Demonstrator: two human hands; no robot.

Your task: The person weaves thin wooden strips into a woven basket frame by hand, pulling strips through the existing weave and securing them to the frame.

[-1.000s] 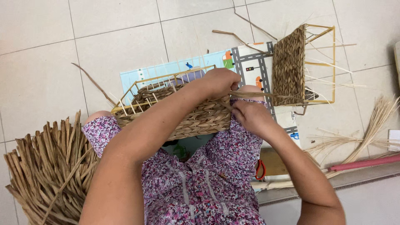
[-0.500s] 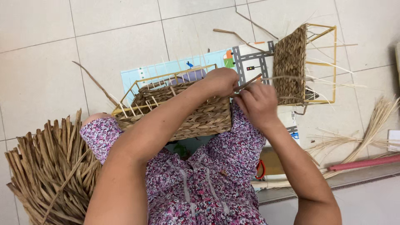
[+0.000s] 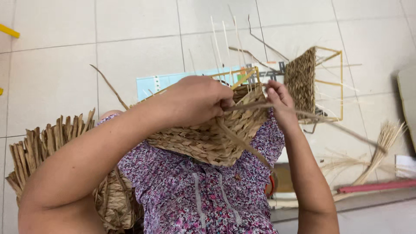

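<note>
On my lap: half-woven basket [image 3: 208, 138].
Left hand [image 3: 197, 100]: my grip clamped on its rim.
Right hand [image 3: 279, 102]: fingers pinched together on a straw strand [image 3: 320, 119].

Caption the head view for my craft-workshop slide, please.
Two hands weave a straw strand into a half-woven basket: left hand grips it, right hand pulls.
</note>
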